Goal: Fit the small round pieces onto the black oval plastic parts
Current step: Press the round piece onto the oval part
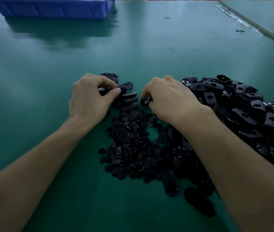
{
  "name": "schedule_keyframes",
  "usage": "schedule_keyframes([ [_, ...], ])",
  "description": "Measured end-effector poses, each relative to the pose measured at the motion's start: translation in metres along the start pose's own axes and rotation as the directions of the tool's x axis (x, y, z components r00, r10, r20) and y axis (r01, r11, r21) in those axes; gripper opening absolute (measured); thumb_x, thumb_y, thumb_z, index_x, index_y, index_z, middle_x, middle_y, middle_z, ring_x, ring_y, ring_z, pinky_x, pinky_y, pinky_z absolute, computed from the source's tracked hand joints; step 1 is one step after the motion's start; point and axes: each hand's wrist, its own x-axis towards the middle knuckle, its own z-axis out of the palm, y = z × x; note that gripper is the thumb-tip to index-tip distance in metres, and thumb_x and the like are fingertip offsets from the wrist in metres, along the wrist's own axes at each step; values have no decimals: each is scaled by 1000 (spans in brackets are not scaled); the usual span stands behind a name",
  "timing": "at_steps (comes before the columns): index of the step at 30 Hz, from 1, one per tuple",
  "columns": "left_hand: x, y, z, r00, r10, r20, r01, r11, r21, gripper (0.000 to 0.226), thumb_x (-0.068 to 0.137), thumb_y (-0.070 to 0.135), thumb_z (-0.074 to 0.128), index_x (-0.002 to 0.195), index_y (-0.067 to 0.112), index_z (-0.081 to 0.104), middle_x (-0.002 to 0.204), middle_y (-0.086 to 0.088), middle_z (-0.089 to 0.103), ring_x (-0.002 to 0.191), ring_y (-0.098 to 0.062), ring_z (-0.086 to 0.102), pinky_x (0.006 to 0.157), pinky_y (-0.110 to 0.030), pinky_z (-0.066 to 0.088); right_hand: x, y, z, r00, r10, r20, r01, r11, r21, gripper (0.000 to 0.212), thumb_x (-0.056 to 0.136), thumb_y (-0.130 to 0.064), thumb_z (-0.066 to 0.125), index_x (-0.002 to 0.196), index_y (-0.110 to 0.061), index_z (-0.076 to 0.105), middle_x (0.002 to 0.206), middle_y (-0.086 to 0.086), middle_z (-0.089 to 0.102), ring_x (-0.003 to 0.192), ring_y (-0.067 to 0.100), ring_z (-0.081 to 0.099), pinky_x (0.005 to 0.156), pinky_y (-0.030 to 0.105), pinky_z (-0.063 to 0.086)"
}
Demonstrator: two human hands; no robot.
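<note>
My left hand (91,96) has its fingers curled round a black oval plastic part (122,88) at the top of a short row of ovals (129,99). My right hand (169,99) pinches a small black piece (146,101) against the green table. A heap of small round pieces (129,144) lies between my forearms. A big pile of black oval parts with holes (250,113) spreads to the right of my right hand. More ovals (183,164) lie under my right forearm.
A blue plastic bin (54,7) stands at the far left of the green table (149,47). A seam with tape (250,22) runs diagonally at the far right. A small black scrap (240,31) lies near it.
</note>
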Motion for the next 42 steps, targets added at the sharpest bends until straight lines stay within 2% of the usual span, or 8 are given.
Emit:
schedule_keyframes([
  [7, -2, 8, 0, 999, 31, -40, -35, 995, -99, 13, 84, 27, 74, 83, 38, 67, 79, 16, 61, 65, 12, 53, 62, -2, 36, -3, 5, 4, 986, -26, -165, 30, 999, 21, 26, 95, -4, 55, 114, -16, 69, 106, 11, 67, 86, 30, 61, 78, 42, 56],
  [13, -20, 50, -2, 983, 108, 150, -14, 853, -521, 3, 86, 28, 71, 85, 31, 71, 75, 6, 74, 62, -5, 66, 56, -21, 54, -21, 23, -4, 938, 25, -346, 161, 853, 497, 20, 99, -22, 59, 104, -33, 76, 89, -9, 71, 80, 1, 64, 74, 12, 49],
  [17, -26, 61, -5, 961, 129, 244, 52, 785, -617, 9, 89, 17, 72, 84, 25, 70, 70, 9, 73, 57, -1, 62, 46, -10, 44, -34, 31, 1, 948, 33, -316, 212, 678, 704, 12, 93, -17, 69, 97, -27, 73, 78, -6, 73, 75, 8, 71, 78, 39, 60],
  [20, -26, 60, -5, 956, 98, 276, 106, 763, -637, 10, 88, 12, 73, 83, 21, 70, 67, 7, 72, 54, -2, 61, 46, -9, 42, -37, 30, 4, 942, 33, -335, 235, 647, 725, 16, 91, -10, 70, 93, -26, 72, 80, -4, 74, 77, 9, 72, 79, 39, 61],
  [25, -28, 57, -2, 945, 135, 298, 96, 757, -647, 14, 85, 8, 75, 91, 20, 70, 73, 5, 73, 63, -10, 64, 53, -20, 53, -40, 25, 11, 909, 124, -398, 220, 669, 710, 17, 90, -10, 71, 93, -26, 72, 80, -11, 73, 76, 4, 71, 79, 32, 60],
  [30, -28, 55, 3, 989, -19, 146, 113, 735, -669, 15, 88, 6, 72, 90, 20, 67, 71, 7, 72, 66, -7, 69, 59, -24, 58, -47, 14, 22, 840, 110, -531, 167, 879, 447, 11, 91, -20, 72, 101, -19, 68, 84, -8, 65, 78, 14, 64, 79, 35, 56],
  [34, -26, 53, 3, 993, -112, 22, 98, 741, -664, 14, 90, 7, 70, 92, 20, 67, 69, 10, 71, 64, -3, 67, 56, -15, 51, -51, 12, 23, 937, 0, -350, 106, 953, 284, 11, 96, -17, 64, 101, -17, 73, 97, 1, 67, 88, 20, 64, 80, 40, 56],
  [42, -42, 48, 12, 996, -80, 28, 77, 724, -685, 16, 87, 2, 72, 89, 18, 70, 72, 10, 73, 64, -1, 67, 58, -10, 50, -58, 15, 22, 967, -71, -245, 105, 986, 133, 20, 99, -35, 58, 111, -25, 70, 104, -4, 60, 107, 18, 50, 82, 27, 40],
])
